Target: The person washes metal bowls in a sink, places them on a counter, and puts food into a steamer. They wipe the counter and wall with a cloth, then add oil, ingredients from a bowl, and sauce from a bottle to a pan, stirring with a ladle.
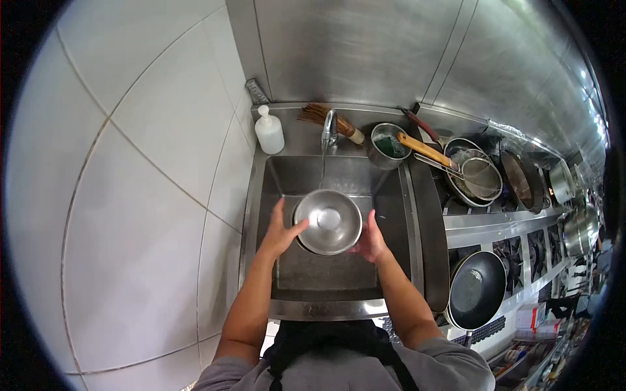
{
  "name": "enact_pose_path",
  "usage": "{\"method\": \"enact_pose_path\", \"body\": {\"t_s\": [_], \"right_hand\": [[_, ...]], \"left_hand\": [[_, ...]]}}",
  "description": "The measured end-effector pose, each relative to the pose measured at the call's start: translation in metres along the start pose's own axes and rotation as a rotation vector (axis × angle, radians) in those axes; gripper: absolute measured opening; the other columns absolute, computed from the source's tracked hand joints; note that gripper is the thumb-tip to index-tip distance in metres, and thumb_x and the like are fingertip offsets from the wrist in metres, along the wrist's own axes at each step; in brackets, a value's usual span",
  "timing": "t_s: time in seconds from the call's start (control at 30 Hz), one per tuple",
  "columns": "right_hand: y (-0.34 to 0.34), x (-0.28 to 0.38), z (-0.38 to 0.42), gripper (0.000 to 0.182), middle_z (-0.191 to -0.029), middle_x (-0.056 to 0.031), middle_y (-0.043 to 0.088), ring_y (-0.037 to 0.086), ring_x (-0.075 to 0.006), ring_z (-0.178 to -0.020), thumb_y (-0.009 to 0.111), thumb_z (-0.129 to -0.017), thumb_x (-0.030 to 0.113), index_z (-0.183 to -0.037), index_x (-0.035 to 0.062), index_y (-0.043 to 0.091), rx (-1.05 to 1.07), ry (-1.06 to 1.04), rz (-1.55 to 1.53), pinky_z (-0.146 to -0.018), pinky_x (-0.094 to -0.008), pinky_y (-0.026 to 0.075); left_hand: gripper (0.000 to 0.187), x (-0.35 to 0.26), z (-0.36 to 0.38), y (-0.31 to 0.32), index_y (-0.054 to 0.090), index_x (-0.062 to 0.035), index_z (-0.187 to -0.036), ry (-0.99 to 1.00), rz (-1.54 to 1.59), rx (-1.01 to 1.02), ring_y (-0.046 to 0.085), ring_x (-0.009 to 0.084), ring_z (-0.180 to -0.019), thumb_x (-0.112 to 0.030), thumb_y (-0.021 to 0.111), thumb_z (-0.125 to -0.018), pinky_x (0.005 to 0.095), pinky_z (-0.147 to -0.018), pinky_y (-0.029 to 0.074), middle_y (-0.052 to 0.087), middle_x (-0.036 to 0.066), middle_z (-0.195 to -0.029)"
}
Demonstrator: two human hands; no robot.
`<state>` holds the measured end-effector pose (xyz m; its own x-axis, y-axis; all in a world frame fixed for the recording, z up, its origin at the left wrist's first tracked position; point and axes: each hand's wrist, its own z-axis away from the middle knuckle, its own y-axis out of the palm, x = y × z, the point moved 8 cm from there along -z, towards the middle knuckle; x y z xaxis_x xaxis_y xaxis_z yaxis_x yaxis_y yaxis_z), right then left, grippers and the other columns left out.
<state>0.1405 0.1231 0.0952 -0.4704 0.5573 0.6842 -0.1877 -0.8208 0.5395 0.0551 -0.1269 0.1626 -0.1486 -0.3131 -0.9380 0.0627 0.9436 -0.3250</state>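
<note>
A round stainless steel bowl [328, 222] is held over the sink [326, 277], its inside facing up toward me. A second rim shows along its lower left edge, perhaps another bowl stacked beneath. My left hand [280, 233] grips the left side, thumb over the rim and index finger pointing up beside it. On the right side, my right hand [372, 241] supports the bowl, fingers partly hidden beneath it and thumb raised. Behind the bowl, a thin stream of water falls from the chrome faucet [328, 130].
Behind the sink stand a white pump bottle [269, 132], a bristle brush [332, 122] and a metal pot [389, 146] with a green scrubber. A strainer [480, 178] and pans lie on the stove at right, with a black frying pan [478, 290] nearer me. White tiles [143, 215] wall the left.
</note>
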Motion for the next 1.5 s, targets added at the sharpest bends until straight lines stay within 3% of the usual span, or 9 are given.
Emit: {"method": "enact_pose_path", "body": {"t_s": [0.13, 0.3, 0.53, 0.7, 0.8, 0.9, 1.03, 1.4, 1.5], "right_hand": [[-0.029, -0.058, -0.023, 0.096, -0.144, -0.0166, 0.047, 0.054, -0.0372, -0.123, 0.031, -0.083, 0.084, -0.15, 0.0136, 0.034, -0.088, 0.057, 0.05, -0.091, -0.0562, 0.05], [-0.07, -0.117, -0.046, 0.079, -0.129, -0.0171, 0.06, 0.062, -0.0358, -0.112, 0.047, -0.091, 0.068, -0.145, 0.0097, 0.042, -0.05, 0.469, 0.636, -0.092, -0.047, 0.049], [0.122, 0.183, -0.155, 0.056, -0.139, -0.0216, 0.049, 0.047, -0.0357, -0.127, 0.06, -0.087, 0.021, -0.137, -0.0005, 0.046, -0.378, -1.279, 1.882, -0.106, -0.0455, 0.04], [0.099, 0.176, -0.214, 0.05, -0.136, -0.0164, 0.053, 0.049, -0.0317, -0.127, 0.053, -0.09, 0.02, -0.137, 0.0028, 0.048, -0.172, -0.699, 2.43, -0.108, -0.0453, 0.037], [0.041, 0.146, -0.176, 0.044, -0.13, -0.0159, 0.058, 0.051, -0.0308, -0.126, 0.049, -0.092, 0.022, -0.132, 0.0036, 0.053, -0.422, -0.912, 2.248, -0.109, -0.0466, 0.036], [-0.085, 0.021, -0.141, 0.042, -0.127, -0.0185, 0.06, 0.056, -0.0347, -0.12, 0.052, -0.09, 0.024, -0.127, 0.0058, 0.056, -0.181, 0.163, 2.136, -0.102, -0.0536, 0.042], [-0.173, -0.139, -0.06, 0.06, -0.135, -0.0235, 0.054, 0.052, -0.0401, -0.124, 0.061, -0.09, 0.041, -0.131, -0.0019, 0.054, 0.028, 0.382, 1.825, -0.105, -0.0464, 0.041], [-0.036, -0.05, 0.122, 0.088, -0.156, -0.0199, 0.025, 0.052, -0.04, -0.122, 0.04, -0.091, 0.072, -0.156, 0.0217, 0.009, -0.139, -0.07, 0.258, -0.098, -0.054, 0.046], [-0.041, -0.031, 0.136, 0.057, -0.124, -0.0188, 0.063, 0.058, -0.0338, -0.117, 0.066, -0.091, 0.04, -0.133, 0.0042, 0.052, -0.658, -0.472, 0.723, -0.096, -0.0395, 0.049]], "left_hand": [[0.063, 0.154, 0.062, 0.093, 0.037, -0.0042, -0.14, -0.979, 0.606, 0.454, 0.061, 0.037, -0.108, -0.018, 0.069, -0.088, 0.0616, -0.082, 0.056, 0.057, 0.019, -0.125], [0.08, 0.245, 0.122, 0.087, 0.026, -0.0131, -0.149, -1.059, 0.596, 0.205, 0.061, 0.0388, -0.106, 0.0, 0.065, -0.08, 0.0575, -0.086, 0.054, 0.051, 0.019, -0.134], [0.069, 0.172, 0.066, 0.014, 0.045, -0.0044, -0.14, -0.529, 0.117, 0.187, 0.062, 0.0263, -0.107, 0.005, 0.06, -0.072, 0.0335, -0.09, 0.049, 0.063, 0.015, -0.119], [0.063, 0.113, 0.067, -0.021, 0.048, -0.0021, -0.135, -0.623, 0.184, 0.092, 0.062, 0.0265, -0.107, 0.004, 0.058, -0.073, 0.0343, -0.094, 0.047, 0.063, 0.015, -0.118], [0.059, 0.112, 0.082, -0.045, 0.049, -0.0029, -0.132, -0.584, 0.075, -0.008, 0.064, 0.0267, -0.1, 0.005, 0.055, -0.074, 0.0353, -0.081, 0.054, 0.062, 0.015, -0.115], [0.06, 0.09, 0.099, -0.054, 0.047, -0.0038, -0.133, -0.778, 0.118, 0.018, 0.067, 0.0289, -0.091, 0.006, 0.054, -0.075, 0.0381, -0.062, 0.06, 0.061, 0.016, -0.111], [0.058, 0.072, 0.092, -0.058, 0.046, -0.0034, -0.131, -0.682, 0.279, -0.044, 0.069, 0.033, -0.082, 0.005, 0.053, -0.075, 0.0442, -0.05, 0.062, 0.061, 0.018, -0.106], [0.069, 0.002, 0.107, 0.055, 0.049, -0.0015, -0.136, -0.354, 0.154, 0.317, 0.062, 0.0211, -0.099, 0.007, 0.059, -0.068, 0.03, -0.086, 0.049, 0.063, 0.01, -0.117], [0.071, -0.014, 0.131, 0.105, 0.044, -0.0034, -0.139, -0.467, 0.568, 0.566, 0.065, 0.026, -0.099, 0.002, 0.06, -0.07, 0.0351, -0.073, 0.056, 0.061, 0.012, -0.118]]}}
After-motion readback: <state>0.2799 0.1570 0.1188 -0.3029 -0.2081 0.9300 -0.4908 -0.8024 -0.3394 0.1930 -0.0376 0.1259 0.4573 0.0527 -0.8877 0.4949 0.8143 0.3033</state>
